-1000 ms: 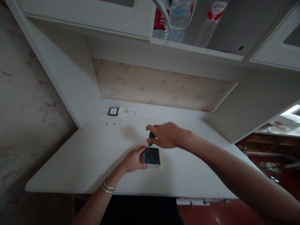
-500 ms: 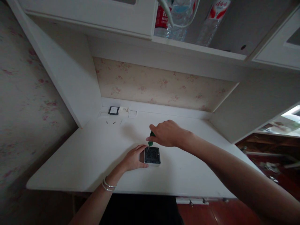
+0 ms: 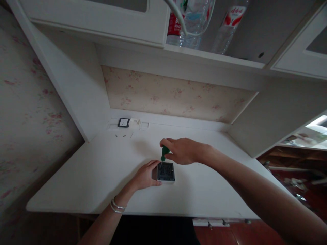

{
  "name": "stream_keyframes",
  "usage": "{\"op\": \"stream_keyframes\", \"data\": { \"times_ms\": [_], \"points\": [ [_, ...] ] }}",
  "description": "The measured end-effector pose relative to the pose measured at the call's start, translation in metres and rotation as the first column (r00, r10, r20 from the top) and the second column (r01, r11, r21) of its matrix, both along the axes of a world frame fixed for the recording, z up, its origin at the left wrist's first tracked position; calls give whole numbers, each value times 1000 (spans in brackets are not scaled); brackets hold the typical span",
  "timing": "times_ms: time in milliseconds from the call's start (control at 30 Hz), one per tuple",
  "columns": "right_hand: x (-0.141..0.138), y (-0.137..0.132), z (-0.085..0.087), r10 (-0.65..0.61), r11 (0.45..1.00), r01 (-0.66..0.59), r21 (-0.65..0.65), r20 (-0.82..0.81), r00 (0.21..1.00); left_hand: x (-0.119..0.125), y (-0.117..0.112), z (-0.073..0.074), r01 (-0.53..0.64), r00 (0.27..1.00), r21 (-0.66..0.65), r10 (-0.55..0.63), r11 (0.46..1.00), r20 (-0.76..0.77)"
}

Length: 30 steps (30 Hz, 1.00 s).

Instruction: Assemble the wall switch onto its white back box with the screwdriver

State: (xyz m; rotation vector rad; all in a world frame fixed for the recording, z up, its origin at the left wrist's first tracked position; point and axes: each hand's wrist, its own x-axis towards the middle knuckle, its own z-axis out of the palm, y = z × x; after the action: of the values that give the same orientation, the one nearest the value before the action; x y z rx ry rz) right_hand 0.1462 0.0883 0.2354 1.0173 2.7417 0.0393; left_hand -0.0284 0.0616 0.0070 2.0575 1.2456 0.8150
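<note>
A square wall socket [image 3: 166,172], its black back facing up and its white edge below, lies on the white desk [image 3: 209,190]. My left hand [image 3: 146,176] grips it from the left side, fingers at the far edge and thumb at the near edge. In my right hand [image 3: 182,150] is a screwdriver [image 3: 165,152] with a green handle. Its shaft slants down to the socket's upper left corner. Whether the tip sits in a screw is too small to tell.
Toward the back left of the desk lie another socket with a black rim [image 3: 124,123], a white plastic piece [image 3: 134,121], a white frame [image 3: 144,126] and small thin strips [image 3: 124,136]. Overhead, a shelf holds plastic bottles [image 3: 226,29] and a hanging white cable [image 3: 182,24].
The fingers of my right hand have shifted on the screwdriver, so more of its green handle shows. My left hand keeps its hold on the socket. The view has tilted slightly.
</note>
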Motion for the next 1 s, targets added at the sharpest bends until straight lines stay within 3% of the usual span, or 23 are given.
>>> {"op": "stream_keyframes", "data": {
  "times_ms": [167, 333, 533, 733, 1000],
  "points": [
    [-5, -2, -1, -33, 988, 24, 149, 60, 998, -1, 1, -4, -14, 1000, -1, 14, 1000, -21],
    [-4, -3, -1, 41, 996, -40, 79, -11, 999, 0, 1, -5, -6, 1000, 11, 6, 1000, -11],
    [-6, -3, -6, -55, 975, 42, 217, 55, 997, 1, 0, -2, -18, 1000, 2, 18, 1000, -2],
    [-1, -4, -3, 29, 995, -26, 93, -30, 999, 1, -1, -1, -24, 1000, 0, 24, 1000, -5],
    [-4, -1, -8, -48, 968, 30, 248, 67, 997, 1, -1, 0, -9, 1000, -17, 9, 1000, -7]
  ]
}}
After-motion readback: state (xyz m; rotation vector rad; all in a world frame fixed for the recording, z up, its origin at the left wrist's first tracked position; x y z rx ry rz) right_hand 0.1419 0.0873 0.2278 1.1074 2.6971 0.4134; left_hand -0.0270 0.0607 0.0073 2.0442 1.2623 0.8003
